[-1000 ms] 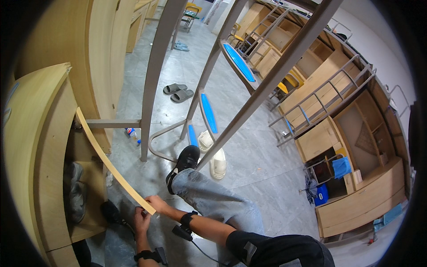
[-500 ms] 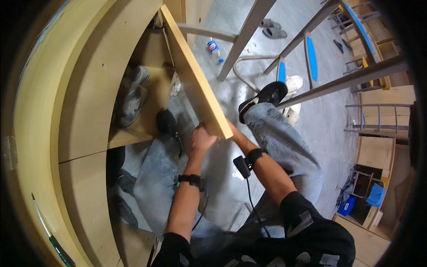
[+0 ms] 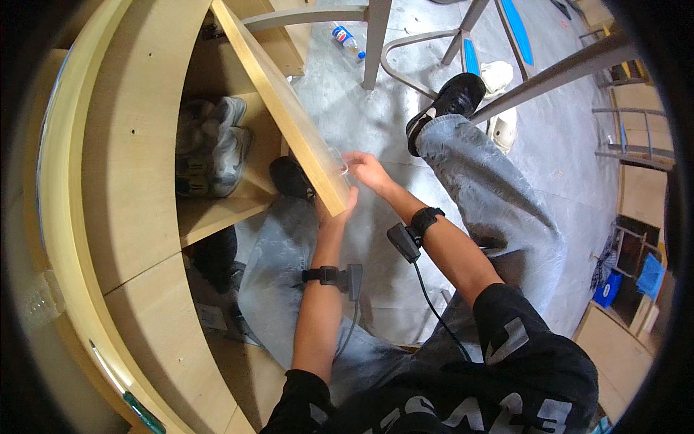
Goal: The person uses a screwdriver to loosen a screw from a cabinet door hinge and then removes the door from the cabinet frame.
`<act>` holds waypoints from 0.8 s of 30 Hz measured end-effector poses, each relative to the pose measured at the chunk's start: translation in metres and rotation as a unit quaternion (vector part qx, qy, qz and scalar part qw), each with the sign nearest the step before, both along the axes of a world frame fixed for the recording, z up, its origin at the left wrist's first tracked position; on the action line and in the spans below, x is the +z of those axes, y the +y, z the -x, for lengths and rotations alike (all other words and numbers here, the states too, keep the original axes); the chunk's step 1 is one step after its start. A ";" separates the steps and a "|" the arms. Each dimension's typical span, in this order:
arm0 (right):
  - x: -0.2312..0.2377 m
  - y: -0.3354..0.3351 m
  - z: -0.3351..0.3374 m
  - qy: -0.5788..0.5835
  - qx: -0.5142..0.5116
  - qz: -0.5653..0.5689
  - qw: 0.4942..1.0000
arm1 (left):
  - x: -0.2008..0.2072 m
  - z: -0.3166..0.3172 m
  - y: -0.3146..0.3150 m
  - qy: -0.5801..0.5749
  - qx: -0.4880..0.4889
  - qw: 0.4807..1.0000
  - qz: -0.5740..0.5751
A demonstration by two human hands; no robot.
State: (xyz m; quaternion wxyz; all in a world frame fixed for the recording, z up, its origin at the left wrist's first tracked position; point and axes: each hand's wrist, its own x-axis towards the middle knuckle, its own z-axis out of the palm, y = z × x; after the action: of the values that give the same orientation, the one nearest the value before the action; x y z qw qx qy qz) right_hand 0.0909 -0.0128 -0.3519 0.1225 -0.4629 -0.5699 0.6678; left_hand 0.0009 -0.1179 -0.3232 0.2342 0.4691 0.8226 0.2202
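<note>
A wooden cabinet door (image 3: 278,108) stands swung out from the cabinet, its thick pale edge facing up. My left hand (image 3: 345,205) is at the door's near free end, showing on both sides of the edge as if wrapped round it; most of its fingers are hidden. On the door's outer face is a clear, loop-shaped handle (image 3: 343,171). The bent fingers of my right hand (image 3: 371,173) meet at this handle, closed on it as far as I can see. Both wrists wear black straps with small cabled devices.
Grey and white sneakers (image 3: 230,160) sit on the cabinet shelf (image 3: 217,220). A thin green-handled brush (image 3: 141,409) lies on the top ledge at left. A plastic bottle (image 3: 348,40), a metal-framed stool (image 3: 378,43) and white shoes (image 3: 500,130) are on the grey floor beyond.
The door's free end has shifted left in view, exposing more of the shelf's shoes. My right hand, previously mostly hidden behind the door, now shows at the handle. My view has shifted too.
</note>
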 end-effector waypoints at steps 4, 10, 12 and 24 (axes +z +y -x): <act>0.033 -0.009 0.023 0.116 -0.119 0.114 0.980 | -0.003 0.018 -0.015 -0.020 0.008 1.000 -0.020; 0.021 -0.003 0.015 0.141 -0.136 0.083 0.977 | -0.016 0.011 -0.009 -0.017 0.019 0.999 -0.032; 0.020 -0.002 0.014 0.154 -0.126 0.110 0.974 | -0.014 0.013 -0.009 -0.012 0.027 0.999 -0.013; 0.002 -0.013 -0.004 0.026 -0.032 0.033 0.999 | -0.012 0.012 -0.006 -0.041 -0.031 0.997 -0.057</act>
State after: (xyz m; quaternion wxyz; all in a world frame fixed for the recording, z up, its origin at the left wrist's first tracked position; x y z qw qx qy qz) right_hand 0.0945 -0.0258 -0.3494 0.1429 -0.4673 -0.5293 0.6936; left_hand -0.0108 -0.1234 -0.3356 0.2467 0.4976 0.7836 0.2785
